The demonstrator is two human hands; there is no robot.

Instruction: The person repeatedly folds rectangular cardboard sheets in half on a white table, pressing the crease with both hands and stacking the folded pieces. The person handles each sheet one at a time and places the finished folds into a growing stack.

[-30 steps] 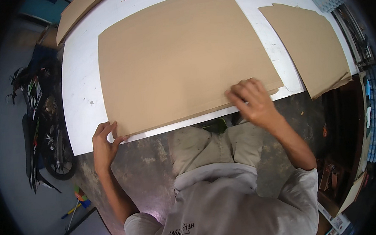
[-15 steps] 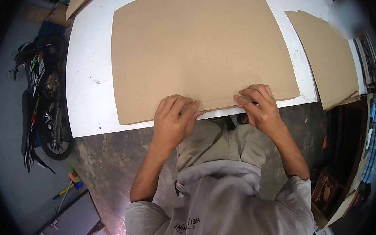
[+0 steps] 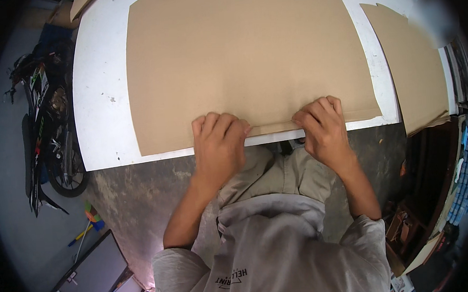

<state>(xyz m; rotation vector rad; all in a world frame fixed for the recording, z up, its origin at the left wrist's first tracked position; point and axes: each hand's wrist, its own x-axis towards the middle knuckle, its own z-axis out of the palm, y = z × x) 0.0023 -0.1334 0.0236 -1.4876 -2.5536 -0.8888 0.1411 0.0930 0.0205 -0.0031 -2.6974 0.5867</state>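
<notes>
A large brown cardboard sheet point(image 3: 245, 61) lies flat on a white table point(image 3: 102, 100). My left hand point(image 3: 219, 141) and my right hand point(image 3: 323, 123) both grip the sheet's near edge, fingers curled over it, about a hand's width apart. Between them the edge is lifted a little off the table, and a crease line shows there.
A second cardboard sheet point(image 3: 412, 68) lies at the table's right end, hanging over its corner. More cardboard point(image 3: 83, 1) shows at the far left corner. A motorcycle point(image 3: 44, 119) stands on the concrete floor to the left. Shelving and clutter point(image 3: 458, 176) are on the right.
My left hand moved from the sheet's left corner to the middle of the near edge, close to my right hand. The view has shifted closer to the table.
</notes>
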